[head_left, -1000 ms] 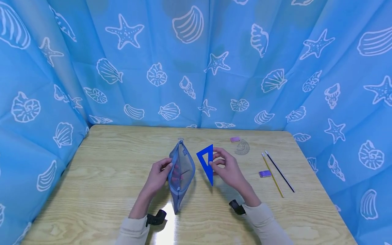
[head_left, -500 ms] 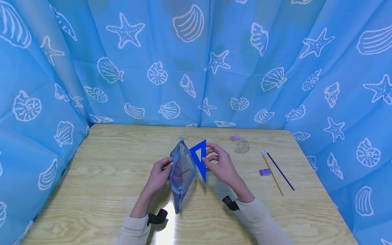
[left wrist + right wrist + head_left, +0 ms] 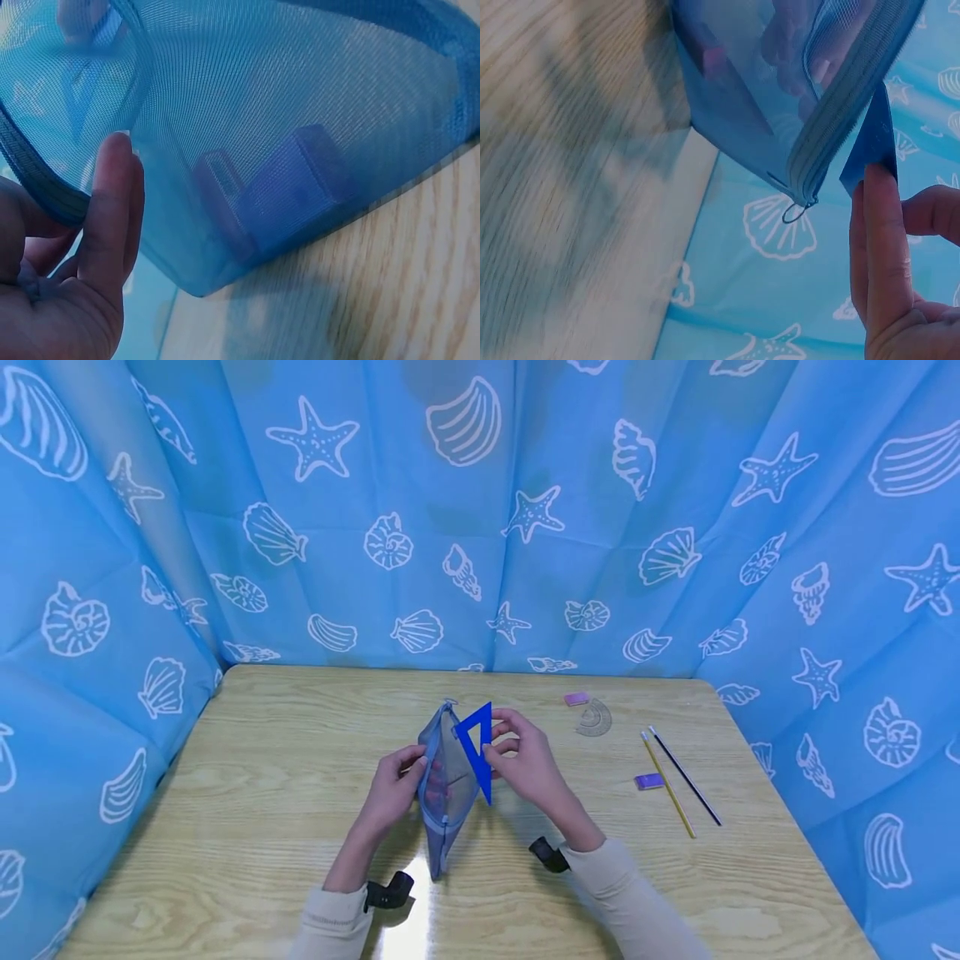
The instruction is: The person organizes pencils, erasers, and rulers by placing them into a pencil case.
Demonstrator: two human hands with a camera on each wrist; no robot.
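A blue mesh zipper pouch (image 3: 459, 785) stands unzipped on the table, its mouth spread wide. My left hand (image 3: 395, 783) pinches the left edge of that mouth between thumb and fingers. Through the mesh in the left wrist view, a purple box-like item (image 3: 296, 176) and a slim pinkish item (image 3: 225, 199) lie at the bottom. My right hand (image 3: 525, 758) pinches a blue set square (image 3: 485, 752) by its long side. The set square overlaps the pouch's right rim in the head view. In the right wrist view it (image 3: 874, 142) is right beside the zipper edge.
To the right lie a yellow pencil (image 3: 669, 785), a black pencil (image 3: 686, 777) and a purple eraser (image 3: 648, 782). Farther back are a pink eraser (image 3: 577, 699) and a clear protractor (image 3: 595, 718). A blue shell-print curtain (image 3: 480, 527) borders the wooden table (image 3: 285, 735).
My right hand has carried the set square leftward, from a gap beside the pouch to over its right rim. My left hand keeps its hold on the pouch.
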